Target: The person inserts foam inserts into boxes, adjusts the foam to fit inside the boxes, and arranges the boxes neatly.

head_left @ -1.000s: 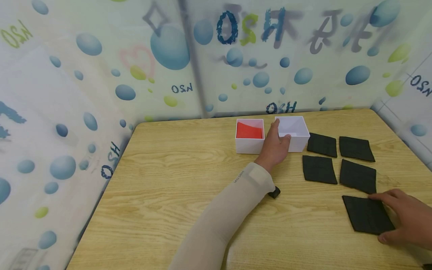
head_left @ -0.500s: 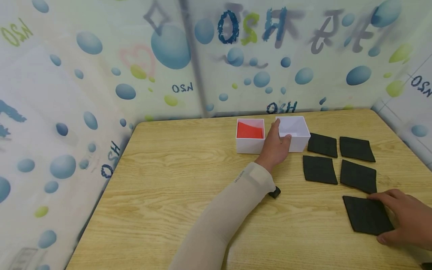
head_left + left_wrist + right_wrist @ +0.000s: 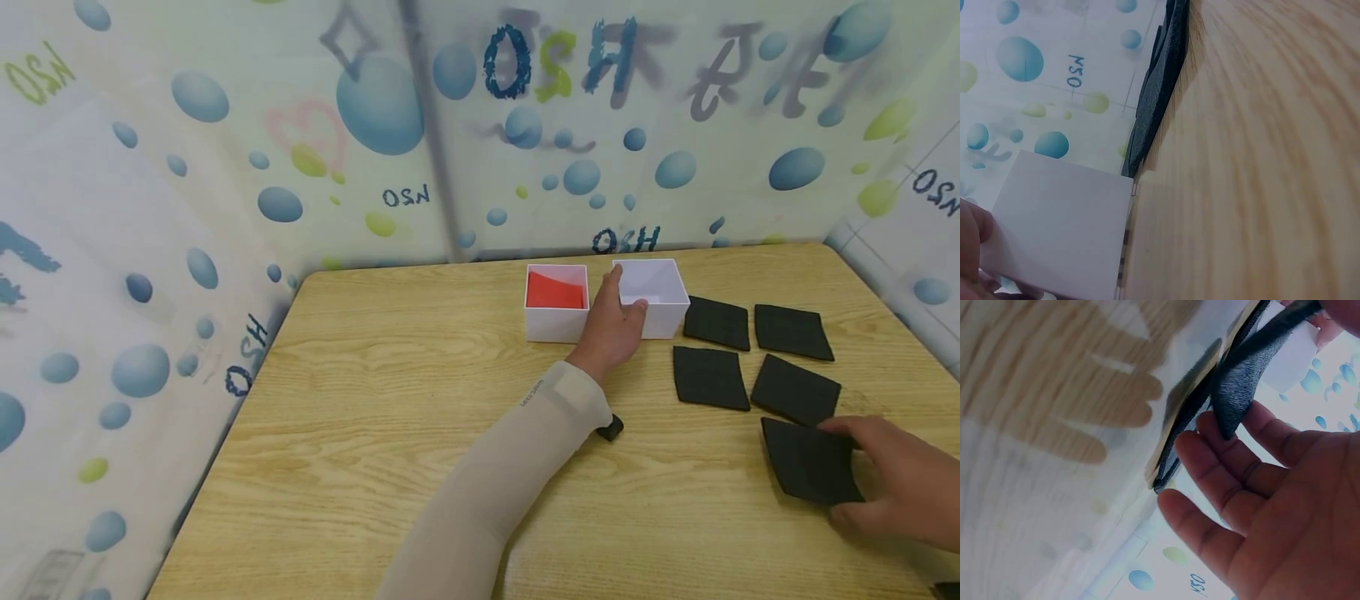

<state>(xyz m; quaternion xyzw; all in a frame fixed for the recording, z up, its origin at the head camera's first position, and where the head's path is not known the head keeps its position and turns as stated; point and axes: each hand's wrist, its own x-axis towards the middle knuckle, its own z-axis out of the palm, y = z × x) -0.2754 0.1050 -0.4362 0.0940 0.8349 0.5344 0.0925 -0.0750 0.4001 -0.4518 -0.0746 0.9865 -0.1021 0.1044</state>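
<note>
My left hand (image 3: 611,325) grips the left side of an empty white box (image 3: 663,321), its thumb at the near rim. The left wrist view shows the same box (image 3: 1063,225) with fingertips at its side. My right hand (image 3: 903,483) pinches a thin black square sheet (image 3: 813,462) by its edges at the table's right. That sheet is bowed and slightly tilted, partly raised off the wood. In the right wrist view the bent sheet (image 3: 1238,390) hangs among the fingers. Several similar black squares (image 3: 710,377) lie flat between the box and my right hand.
A second white box (image 3: 557,325) with a red sheet (image 3: 553,292) inside stands left of my left hand. A small black object (image 3: 611,427) lies partly behind the left sleeve. The wooden table (image 3: 360,400) meets a bubble-printed wall covering (image 3: 510,200) at the back.
My right hand has lifted the near black sheet, which now bows and tilts. The black square just beyond it has turned slightly. My left hand and the boxes stay put.
</note>
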